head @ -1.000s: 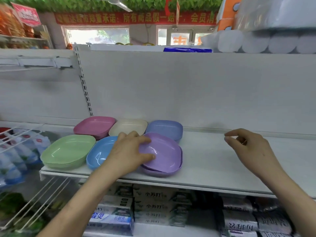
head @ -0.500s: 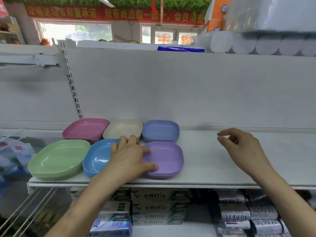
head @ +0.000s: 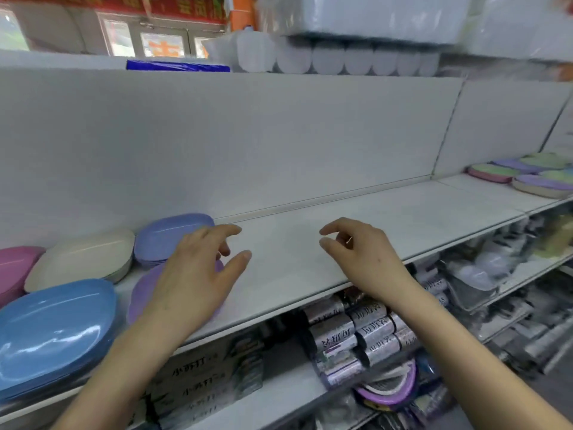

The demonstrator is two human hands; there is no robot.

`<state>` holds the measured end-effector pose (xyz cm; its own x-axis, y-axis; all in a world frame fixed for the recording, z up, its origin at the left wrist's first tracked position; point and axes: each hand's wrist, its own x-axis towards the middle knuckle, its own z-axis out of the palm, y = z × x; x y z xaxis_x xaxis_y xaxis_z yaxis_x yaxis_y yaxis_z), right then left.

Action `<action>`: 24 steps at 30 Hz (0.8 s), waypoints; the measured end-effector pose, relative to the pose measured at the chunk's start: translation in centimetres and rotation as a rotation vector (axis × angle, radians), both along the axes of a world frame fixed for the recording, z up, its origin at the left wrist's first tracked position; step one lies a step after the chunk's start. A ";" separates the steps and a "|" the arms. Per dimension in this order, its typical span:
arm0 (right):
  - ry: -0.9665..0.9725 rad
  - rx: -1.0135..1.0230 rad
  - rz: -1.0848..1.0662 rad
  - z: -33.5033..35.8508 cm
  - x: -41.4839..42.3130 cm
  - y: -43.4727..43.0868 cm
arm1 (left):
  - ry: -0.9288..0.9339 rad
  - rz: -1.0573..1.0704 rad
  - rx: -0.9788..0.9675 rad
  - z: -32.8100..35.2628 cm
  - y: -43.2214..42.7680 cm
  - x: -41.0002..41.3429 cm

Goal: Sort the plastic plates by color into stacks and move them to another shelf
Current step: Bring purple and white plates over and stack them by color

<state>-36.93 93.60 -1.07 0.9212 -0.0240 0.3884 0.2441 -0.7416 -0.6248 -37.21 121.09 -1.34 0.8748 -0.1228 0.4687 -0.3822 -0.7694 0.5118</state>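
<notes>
Plastic plates (head: 52, 330): lower left, already in single-colour stacks; mixed-colour plate piles (head: 527, 180) at right edge not yet sorted. Left hand (head: 198, 274) slack over purple plastic plate stack (head: 141, 293), right hand (head: 366, 259) loosely curled; both empty.

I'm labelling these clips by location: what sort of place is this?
Probably a small shop or supermarket aisle: long white metal shelving, a stack of blue oval plastic plates among other colours, silver-wrapped packaged goods crowding the shelf below, and wrapped white paper rolls up top.
</notes>
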 end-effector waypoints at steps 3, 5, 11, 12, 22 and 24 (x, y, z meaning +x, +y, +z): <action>-0.012 -0.003 -0.036 0.4 -0.7 -4.3 | -0.021 -0.066 -0.022 0.1 -4.6 1.1; -0.021 -0.003 -0.068 0.7 -1.3 -7.9 | -0.022 -0.097 -0.041 0.3 -8.3 1.8; -0.047 -0.015 -0.187 1.8 -3.7 -21.7 | 0.004 -0.245 -0.096 0.4 -22.5 3.2; -0.051 -0.027 -0.208 2.0 -4.1 -24.2 | 0.004 -0.270 -0.102 0.4 -25.0 3.3; -0.046 -0.064 -0.370 1.7 -8.5 -44.3 | 0.043 -0.447 -0.102 -1.1 -46.6 4.2; -0.050 -0.086 -0.413 1.5 -8.4 -47.3 | 0.051 -0.470 -0.087 -1.0 -50.0 5.1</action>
<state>-45.29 46.28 0.48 0.8211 -0.3527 0.4488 -0.0561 -0.8323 -0.5515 -32.15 71.11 -2.33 0.7563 -0.4723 0.4527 -0.6509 -0.4728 0.5939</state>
